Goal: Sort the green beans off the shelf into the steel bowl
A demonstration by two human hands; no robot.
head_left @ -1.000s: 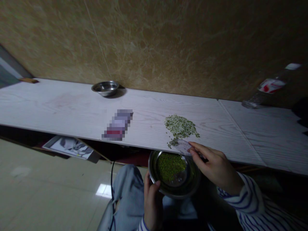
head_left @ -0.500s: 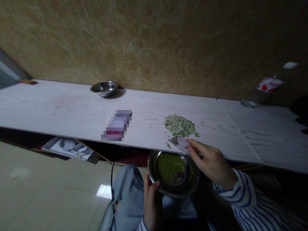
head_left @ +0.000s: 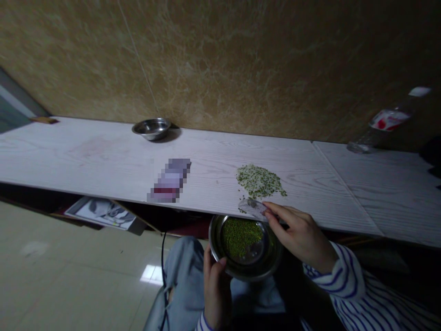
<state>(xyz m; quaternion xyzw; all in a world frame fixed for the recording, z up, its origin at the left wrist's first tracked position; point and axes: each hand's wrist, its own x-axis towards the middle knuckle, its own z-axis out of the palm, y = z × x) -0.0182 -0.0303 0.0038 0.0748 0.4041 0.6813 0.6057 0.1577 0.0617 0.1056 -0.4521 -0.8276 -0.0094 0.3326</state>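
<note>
My left hand (head_left: pixel 216 285) grips the left rim of a steel bowl (head_left: pixel 214 246), which sits above my lap just under the table's front edge. Green mung beans (head_left: pixel 241 236) cover much of the bowl's bottom. Between the thumb and fingers of my right hand (head_left: pixel 298 232) is a thin, see-through plastic piece (head_left: pixel 253 208), held low over the table edge beside the bowl. A few beans lie by its left end. Behind it, a flat patch of mung beans (head_left: pixel 260 180) is spread on the white tabletop (head_left: pixel 213 184).
A second, smaller steel bowl (head_left: pixel 151 129) stands near the wall. A blurred-out flat object (head_left: pixel 170 179) lies left of the beans. At the right is a clear bottle (head_left: pixel 389 120) with a red and white label. Below the table, an open box (head_left: pixel 103 214) juts out.
My right hand has drawn the plastic piece slightly to the left along the table edge. My left hand keeps its hold on the bowl, which has shifted slightly left.
</note>
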